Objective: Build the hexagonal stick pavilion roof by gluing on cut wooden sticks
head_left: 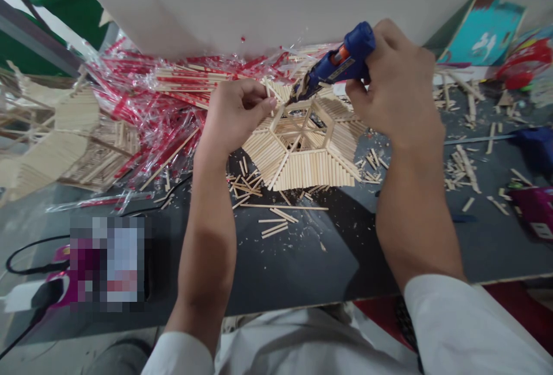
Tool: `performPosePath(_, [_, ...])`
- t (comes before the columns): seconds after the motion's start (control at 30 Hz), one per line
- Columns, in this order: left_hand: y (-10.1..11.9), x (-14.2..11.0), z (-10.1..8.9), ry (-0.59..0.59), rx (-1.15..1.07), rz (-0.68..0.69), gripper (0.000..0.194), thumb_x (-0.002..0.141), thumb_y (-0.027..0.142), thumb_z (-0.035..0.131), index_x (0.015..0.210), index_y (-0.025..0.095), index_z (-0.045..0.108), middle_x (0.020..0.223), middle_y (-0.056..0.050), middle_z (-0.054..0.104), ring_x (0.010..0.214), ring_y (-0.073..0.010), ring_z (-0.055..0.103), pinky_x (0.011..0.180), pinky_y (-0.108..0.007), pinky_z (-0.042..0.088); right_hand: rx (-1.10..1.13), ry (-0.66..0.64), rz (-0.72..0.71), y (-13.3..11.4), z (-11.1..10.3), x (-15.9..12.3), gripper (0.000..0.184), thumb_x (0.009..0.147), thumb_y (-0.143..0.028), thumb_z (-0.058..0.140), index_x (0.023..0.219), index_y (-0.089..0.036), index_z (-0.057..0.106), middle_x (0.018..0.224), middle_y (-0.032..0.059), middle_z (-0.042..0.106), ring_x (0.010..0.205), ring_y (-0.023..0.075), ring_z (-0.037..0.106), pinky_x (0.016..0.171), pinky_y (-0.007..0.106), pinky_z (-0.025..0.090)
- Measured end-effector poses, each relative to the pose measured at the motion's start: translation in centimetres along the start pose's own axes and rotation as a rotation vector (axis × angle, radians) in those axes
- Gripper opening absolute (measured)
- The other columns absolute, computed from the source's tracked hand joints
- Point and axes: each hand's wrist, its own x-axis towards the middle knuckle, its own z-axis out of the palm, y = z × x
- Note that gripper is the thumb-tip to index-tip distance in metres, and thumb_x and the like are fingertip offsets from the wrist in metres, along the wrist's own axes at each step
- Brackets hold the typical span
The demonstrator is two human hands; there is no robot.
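Observation:
A blue hot glue gun [343, 63] is gripped in my right hand [397, 81], its nozzle pointing down and left to the upper left edge of a wooden stick model [319, 169]. The model has panels of side-by-side sticks around an open, spoked centre. My left hand [242, 110] pinches a short wooden stick [268, 90] between thumb and fingers, close to the nozzle at that same edge. Short cut sticks [274, 228] lie on the dark table in front of the model.
Red-and-clear plastic wrappers [164, 150] and long sticks [190, 82] pile up at the back left. Another stick model [52, 139] stands far left. A phone [125, 260] and a plugged power strip [64, 283] lie front left. Stick scraps [462, 170] cover the right side.

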Motion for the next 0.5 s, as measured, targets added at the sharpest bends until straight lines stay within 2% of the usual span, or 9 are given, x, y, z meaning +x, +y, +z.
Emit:
performPosePath(0.1, [-0.01, 0.01, 0.01, 0.007, -0.006, 0.026, 0.008, 0.087, 0.022, 0.081, 0.085, 0.019, 0.075, 0.075, -0.001, 0.072, 0.071, -0.0128, 0.063, 0.063, -0.031, 0.045, -0.027, 0.024, 0.018, -0.02, 0.16, 0.10, 0.058, 0.078, -0.023, 0.063, 0.135, -0.029, 0.060, 0.137, 0.0135, 0.068, 0.105, 0.0409, 0.071, 0.072, 0.047, 0.048])
performPosePath(0.33, [0.28, -0.01, 0.10, 0.025, 0.002, -0.002, 0.006, 0.086, 0.022, 0.079, 0.084, 0.019, 0.075, 0.074, -0.002, 0.072, 0.069, -0.0144, 0.065, 0.062, -0.028, 0.050, 0.020, -0.038, 0.036, -0.08, -0.26, 0.06, 0.047, 0.091, -0.022, 0.061, 0.137, -0.030, 0.057, 0.144, 0.0110, 0.064, 0.116, 0.0379, 0.068, 0.086, 0.047, 0.055])
performPosePath(0.5, [0.16, 0.07, 0.07, 0.013, 0.000, -0.010, 0.008, 0.085, 0.024, 0.081, 0.084, 0.019, 0.074, 0.077, -0.003, 0.074, 0.074, -0.0164, 0.070, 0.064, -0.027, 0.055, 0.092, -0.009, 0.065, -0.02, -0.29, 0.12, 0.050, 0.093, -0.023, 0.061, 0.142, -0.026, 0.054, 0.141, 0.0161, 0.062, 0.119, 0.0425, 0.068, 0.096, 0.055, 0.056])
